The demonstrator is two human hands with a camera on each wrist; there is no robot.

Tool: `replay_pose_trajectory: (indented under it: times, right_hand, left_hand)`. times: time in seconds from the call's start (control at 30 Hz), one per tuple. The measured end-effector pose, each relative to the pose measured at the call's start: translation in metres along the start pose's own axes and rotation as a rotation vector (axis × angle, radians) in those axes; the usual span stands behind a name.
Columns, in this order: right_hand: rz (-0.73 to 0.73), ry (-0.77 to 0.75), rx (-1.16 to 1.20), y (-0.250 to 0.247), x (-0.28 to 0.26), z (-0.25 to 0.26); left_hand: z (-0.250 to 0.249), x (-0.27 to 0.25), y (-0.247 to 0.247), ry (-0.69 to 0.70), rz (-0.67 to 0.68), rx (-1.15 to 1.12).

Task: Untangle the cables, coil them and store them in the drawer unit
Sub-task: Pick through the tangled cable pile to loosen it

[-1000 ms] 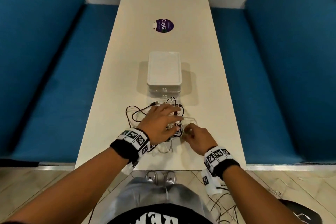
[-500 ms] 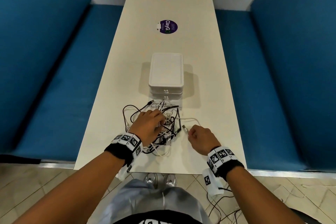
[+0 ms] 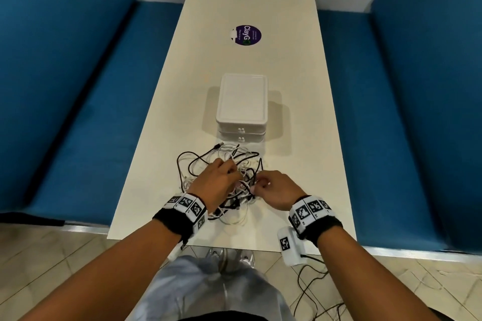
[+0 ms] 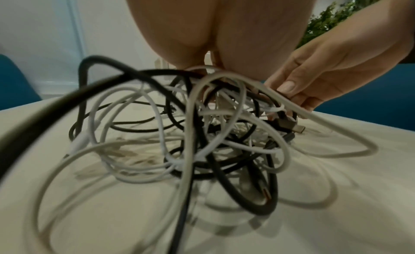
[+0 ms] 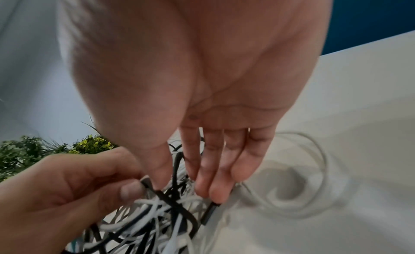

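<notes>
Cables (image 3: 221,172) tangled on table (image 3: 300,138) just before drawer unit (image 3: 242,101) | left hand (image 3: 216,185) grips top of knot | right hand (image 3: 273,190) pinches strands beside it | risk: pulling hard tightens knots, drags bundle off near edge

We're seeing smooth rubbery jackets on the black & white cables (image 3: 229,161), one plug w/ a metal tip (image 4: 299,129). Drawer unit (image 3: 242,98) at 12 o'clock is looking like matt white plastic; table (image 3: 294,86) smooth, matt; benches (image 3: 86,101) cloth-like.
</notes>
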State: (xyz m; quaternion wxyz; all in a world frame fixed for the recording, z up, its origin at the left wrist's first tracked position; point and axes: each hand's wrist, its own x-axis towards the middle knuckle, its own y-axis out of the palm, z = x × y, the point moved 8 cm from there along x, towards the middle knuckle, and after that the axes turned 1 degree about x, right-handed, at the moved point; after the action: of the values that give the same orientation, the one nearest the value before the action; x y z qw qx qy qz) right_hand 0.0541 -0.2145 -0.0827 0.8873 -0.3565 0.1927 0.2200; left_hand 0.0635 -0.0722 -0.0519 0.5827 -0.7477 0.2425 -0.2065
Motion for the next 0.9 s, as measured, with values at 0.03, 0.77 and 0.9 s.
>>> replay_pose_trajectory:
  times: [0.03, 0.77, 0.9]
  right_hand:
    - [-0.011, -0.005, 0.006, -0.001, 0.001, -0.001]
    - [-0.098, -0.087, -0.038, -0.015, 0.009, 0.004]
    - [-0.106, -0.093, -0.062, -0.009, 0.006, 0.007]
  left_hand:
    - [0.003, 0.0, 0.0, -0.023, -0.005, 0.003]
    - [0.017, 0.007, -0.003, -0.193, -0.108, -0.2]
    - [0.012, -0.002, 0.004, -0.134, -0.123, -0.114]
